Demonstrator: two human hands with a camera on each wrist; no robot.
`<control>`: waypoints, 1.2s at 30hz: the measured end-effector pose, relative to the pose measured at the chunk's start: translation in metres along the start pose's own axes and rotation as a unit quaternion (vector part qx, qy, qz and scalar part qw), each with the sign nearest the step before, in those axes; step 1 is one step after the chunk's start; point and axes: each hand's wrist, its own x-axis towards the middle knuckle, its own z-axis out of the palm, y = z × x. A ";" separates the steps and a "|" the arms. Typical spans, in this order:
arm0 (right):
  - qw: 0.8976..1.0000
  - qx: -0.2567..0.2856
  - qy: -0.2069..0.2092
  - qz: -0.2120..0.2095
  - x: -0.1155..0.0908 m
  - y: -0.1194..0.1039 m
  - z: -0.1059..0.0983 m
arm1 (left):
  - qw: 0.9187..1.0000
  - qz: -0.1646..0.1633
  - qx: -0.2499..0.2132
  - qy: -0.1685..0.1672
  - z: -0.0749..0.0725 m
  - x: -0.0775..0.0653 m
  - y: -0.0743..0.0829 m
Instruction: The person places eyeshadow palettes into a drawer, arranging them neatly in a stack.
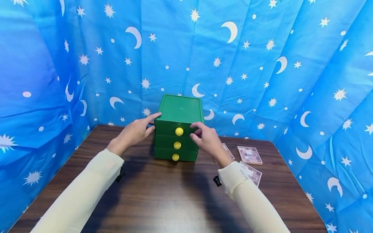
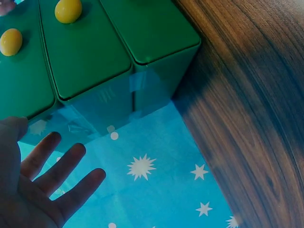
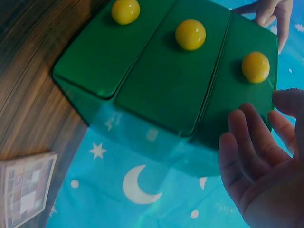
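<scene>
A green cabinet (image 1: 182, 108) with three stacked drawers stands on the table, a round yellow knob (image 1: 179, 131) on its top drawer (image 1: 166, 127). My left hand (image 1: 134, 132) is at its upper left side, index finger at the top edge and the other fingers spread beside the wall. At the right front corner is my right hand (image 1: 208, 139), fingers bent loosely before the top drawer, nothing held between them. In the right wrist view its fingertips lie close to the top drawer's front, off to one side of the knob (image 3: 255, 67). All the drawers look closed.
Several flat square pieces with a pink tile pattern, one of them a square (image 1: 250, 155), lie on the dark wooden table (image 1: 163, 194) at the right, partly behind the right forearm. A blue curtain (image 1: 180, 48) with white moons and stars hangs round the back and sides.
</scene>
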 end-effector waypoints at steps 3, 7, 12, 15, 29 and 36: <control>0.999 -0.003 -0.030 -0.014 0.005 -0.008 0.007 | 1.000 -0.001 -0.008 -0.009 -0.001 0.000 0.002; 0.998 -0.006 -0.058 -0.023 0.010 -0.016 0.016 | 1.000 0.000 -0.007 -0.012 -0.002 0.001 0.005; 0.999 0.001 -0.045 -0.007 0.012 -0.019 0.022 | 1.000 0.009 0.000 -0.004 -0.003 0.004 0.007; 0.999 0.007 -0.035 0.002 0.012 -0.020 0.024 | 1.000 0.010 0.003 -0.001 -0.002 0.004 0.007; 0.998 0.003 -0.065 0.015 0.008 -0.028 0.020 | 0.999 0.013 0.024 0.017 -0.004 0.000 0.006; 0.995 0.005 -0.097 -0.002 0.000 -0.034 0.013 | 1.000 0.007 0.020 0.013 -0.005 -0.001 0.006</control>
